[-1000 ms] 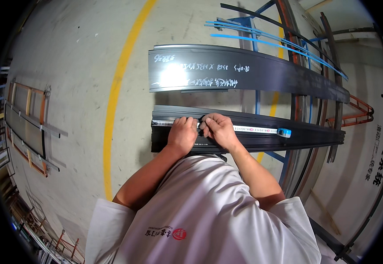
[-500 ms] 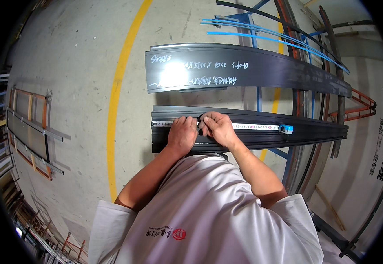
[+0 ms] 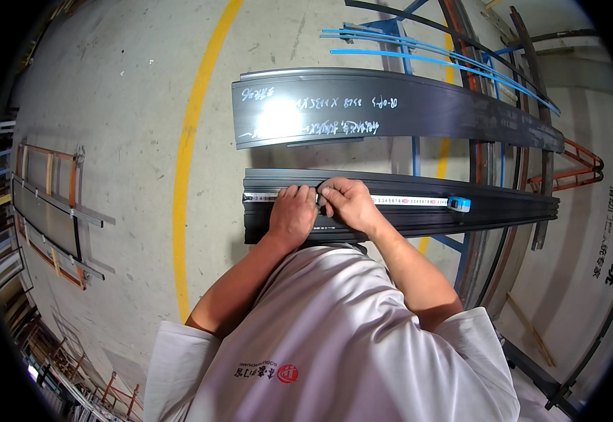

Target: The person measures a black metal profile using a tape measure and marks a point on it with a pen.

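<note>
Across a bundle of long black metal profiles [image 3: 391, 186] lies the extended white blade of a tape measure [image 3: 412, 202], its blue case [image 3: 459, 205] resting on the profiles at the right. My left hand [image 3: 293, 216] is closed, its fingers curled over the blade and pressing it to the profile. Just right of it, my right hand [image 3: 347, 204] is pinched shut at the blade. Between the two hands something small and dark shows at the right fingertips; its kind is hidden by the fingers.
Beyond the bundle lies a wide dark panel [image 3: 419, 116] with white handwriting. Thin blue strips [image 3: 391, 53] and a dark bar rest on blue and red metal racks [image 3: 477, 176] to the right. A yellow line [image 3: 181, 197] crosses the floor; an orange frame [image 3: 46, 211] stands far left.
Both hands stay at nearly the same place on the tape. The whole view has shifted very slightly; nothing was taken hold of or let go.
</note>
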`<state>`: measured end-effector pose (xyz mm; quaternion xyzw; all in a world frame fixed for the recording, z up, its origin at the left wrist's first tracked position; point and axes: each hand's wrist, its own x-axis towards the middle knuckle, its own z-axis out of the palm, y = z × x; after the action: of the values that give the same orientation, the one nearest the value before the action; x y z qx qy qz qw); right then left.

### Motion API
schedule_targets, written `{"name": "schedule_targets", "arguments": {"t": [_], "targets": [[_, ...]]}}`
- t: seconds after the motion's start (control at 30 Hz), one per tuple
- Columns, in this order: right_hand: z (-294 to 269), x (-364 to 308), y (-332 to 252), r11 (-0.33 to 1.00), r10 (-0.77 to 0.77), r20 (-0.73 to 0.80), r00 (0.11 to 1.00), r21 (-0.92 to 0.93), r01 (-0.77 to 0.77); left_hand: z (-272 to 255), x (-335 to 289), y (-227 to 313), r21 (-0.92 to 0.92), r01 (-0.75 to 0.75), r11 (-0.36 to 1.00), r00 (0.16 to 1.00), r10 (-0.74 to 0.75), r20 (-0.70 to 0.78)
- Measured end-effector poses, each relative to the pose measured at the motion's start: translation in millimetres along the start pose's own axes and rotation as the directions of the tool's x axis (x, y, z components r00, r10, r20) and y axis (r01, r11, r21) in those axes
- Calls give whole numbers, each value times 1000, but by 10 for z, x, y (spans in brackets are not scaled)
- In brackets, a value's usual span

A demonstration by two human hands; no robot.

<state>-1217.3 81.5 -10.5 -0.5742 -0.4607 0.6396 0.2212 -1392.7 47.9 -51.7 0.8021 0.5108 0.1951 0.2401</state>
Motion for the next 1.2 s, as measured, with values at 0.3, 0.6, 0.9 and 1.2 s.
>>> {"name": "schedule_targets", "arguments": {"t": [0.3, 0.6, 0.9, 1.2], "targets": [[-105, 75, -26, 871, 194, 217, 956, 410, -270, -27, 11, 5, -32, 8, 999, 999, -7, 36], [-50, 59, -46, 956, 127, 136, 983, 248, -158, -1, 1, -2, -29, 40, 999, 998, -39, 40], [-192, 77, -41, 909, 171, 284, 944, 323, -262, -16, -1, 8, -4, 10, 1000, 999, -10, 34], [5, 131, -109, 940, 200, 133, 971, 253, -228, 74, -45, -45, 17, -4, 1000, 999, 4, -32]]}}
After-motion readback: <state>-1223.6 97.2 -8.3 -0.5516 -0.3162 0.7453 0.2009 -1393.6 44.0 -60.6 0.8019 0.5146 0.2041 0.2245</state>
